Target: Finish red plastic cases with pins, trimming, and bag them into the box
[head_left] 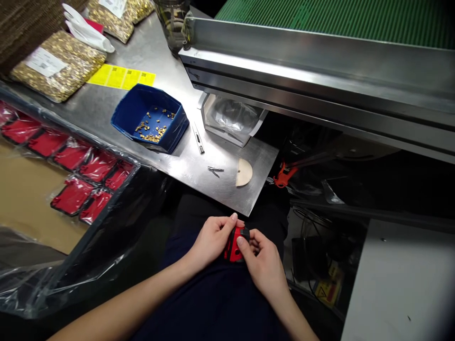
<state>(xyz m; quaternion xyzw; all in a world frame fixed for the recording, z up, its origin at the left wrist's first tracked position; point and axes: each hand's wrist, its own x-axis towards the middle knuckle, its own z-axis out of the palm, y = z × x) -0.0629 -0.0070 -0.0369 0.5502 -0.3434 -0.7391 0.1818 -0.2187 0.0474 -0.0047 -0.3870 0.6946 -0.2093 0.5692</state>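
Over my lap, both hands hold a small red and black plastic part (235, 246). My left hand (213, 239) grips its upper left side, thumb and fingers pressed together near the top. On the other side, my right hand (265, 258) has its thumb on the red face and its fingers curled behind the black edge. The part's far side is hidden by my fingers. On the metal table (185, 166) just beyond lie a pale half-round wooden piece (244, 172), a small dark metal tool (215, 170) and a slim cutter-like tool (198, 138).
A blue bin (149, 118) holds small brass-coloured pieces. Bags of similar pieces (60, 66) and a yellow label strip (122, 77) lie behind it. A grey tray (231, 118) sits under the conveyor's metal edge (313, 80). Bagged red parts (73, 194) fill a lined box at left.
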